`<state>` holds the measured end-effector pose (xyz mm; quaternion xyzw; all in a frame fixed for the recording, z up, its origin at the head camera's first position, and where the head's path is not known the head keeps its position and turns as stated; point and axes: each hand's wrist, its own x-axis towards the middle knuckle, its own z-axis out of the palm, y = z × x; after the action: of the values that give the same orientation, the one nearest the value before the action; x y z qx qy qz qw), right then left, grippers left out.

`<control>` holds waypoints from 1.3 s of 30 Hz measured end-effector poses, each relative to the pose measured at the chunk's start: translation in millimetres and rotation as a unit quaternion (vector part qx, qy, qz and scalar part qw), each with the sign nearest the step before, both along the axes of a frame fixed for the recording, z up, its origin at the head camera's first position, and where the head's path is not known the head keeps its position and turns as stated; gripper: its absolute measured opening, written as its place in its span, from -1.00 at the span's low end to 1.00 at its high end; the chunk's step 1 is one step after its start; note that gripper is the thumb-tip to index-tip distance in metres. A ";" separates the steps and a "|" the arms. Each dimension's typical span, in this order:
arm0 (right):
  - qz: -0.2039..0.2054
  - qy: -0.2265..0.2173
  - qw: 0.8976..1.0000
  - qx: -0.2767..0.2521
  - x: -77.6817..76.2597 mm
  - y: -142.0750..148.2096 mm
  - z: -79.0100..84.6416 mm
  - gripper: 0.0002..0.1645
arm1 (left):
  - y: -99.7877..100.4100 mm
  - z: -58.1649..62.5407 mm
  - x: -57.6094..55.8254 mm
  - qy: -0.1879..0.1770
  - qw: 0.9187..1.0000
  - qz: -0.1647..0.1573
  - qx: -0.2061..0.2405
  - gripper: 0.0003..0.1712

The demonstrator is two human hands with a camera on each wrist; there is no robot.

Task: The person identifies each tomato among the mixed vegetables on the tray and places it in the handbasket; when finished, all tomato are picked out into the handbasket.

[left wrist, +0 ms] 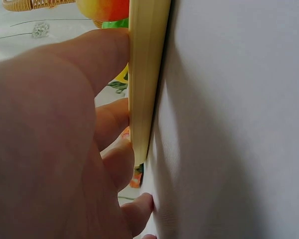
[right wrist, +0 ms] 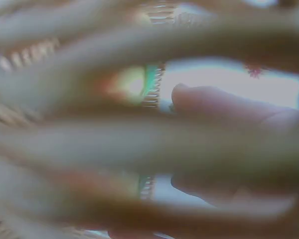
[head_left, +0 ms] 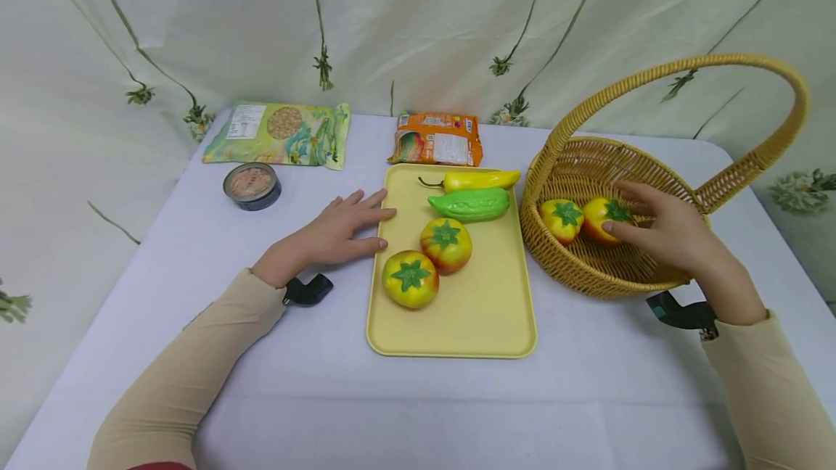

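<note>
My left hand (head_left: 333, 231) lies at the left edge of a yellow tray (head_left: 483, 318), fingers spread, thumb and some fingertips touching its rim (left wrist: 143, 79). Two yellow-red toy tomatoes with green star-shaped tops, a rear one (head_left: 451, 249) and a front one (head_left: 408, 292), sit on the tray. Behind them lie a yellow pepper (head_left: 483, 180) and a bumpy green vegetable (head_left: 470, 204). My right hand (head_left: 673, 231) reaches into a wicker basket (head_left: 588, 278), fingers and thumb apart beside a tomato (head_left: 601, 222). Another tomato (head_left: 560, 220) sits left of it. Basket weave blurs much of the right wrist view.
The basket's tall handle (head_left: 679, 64) arches over the right hand. At the back lie a green-yellow packet (head_left: 287, 136) and an orange packet (head_left: 434, 138). A small round can (head_left: 252, 186) stands left of the left hand. A patterned cloth hangs behind the white-covered table.
</note>
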<state>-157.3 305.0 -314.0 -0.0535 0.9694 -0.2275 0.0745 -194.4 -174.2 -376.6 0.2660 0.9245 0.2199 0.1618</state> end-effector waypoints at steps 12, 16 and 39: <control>0.015 0.010 1.000 0.010 7.0 -5.7 23.1 0.02 | 0.2 1.1 0.3 0.005 1.000 -0.002 -0.001 -0.27; 0.015 0.022 1.000 0.007 10.0 -13.6 32.3 0.04 | -0.3 1.2 -0.2 0.006 1.000 -0.002 -0.003 -0.27; 0.215 0.143 0.965 -0.043 37.9 -94.1 39.0 -0.25 | -0.8 -1.1 -0.2 0.000 1.000 0.002 -0.006 -0.26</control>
<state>-119.4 210.9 -275.0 -0.2962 0.9248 -0.2377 -0.0205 -194.5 -175.0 -377.7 0.2633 0.9264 0.2144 0.1626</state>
